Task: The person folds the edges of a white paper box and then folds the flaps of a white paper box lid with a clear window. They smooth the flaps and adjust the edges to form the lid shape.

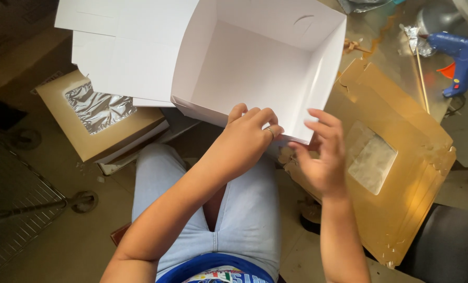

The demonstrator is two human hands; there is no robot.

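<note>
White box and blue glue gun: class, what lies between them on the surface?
In the head view, between the white box and glue gun lie a thin wooden stick and crumpled foil.

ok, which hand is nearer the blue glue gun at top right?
Right. The right hand is at the open white cardboard box's near corner, well below-left of the blue glue gun; the left hand grips the box edge further left.

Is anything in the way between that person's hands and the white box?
Nothing visible. The left hand already rests on the near wall of the white box, and the right hand sits open at the box's near corner.
</note>
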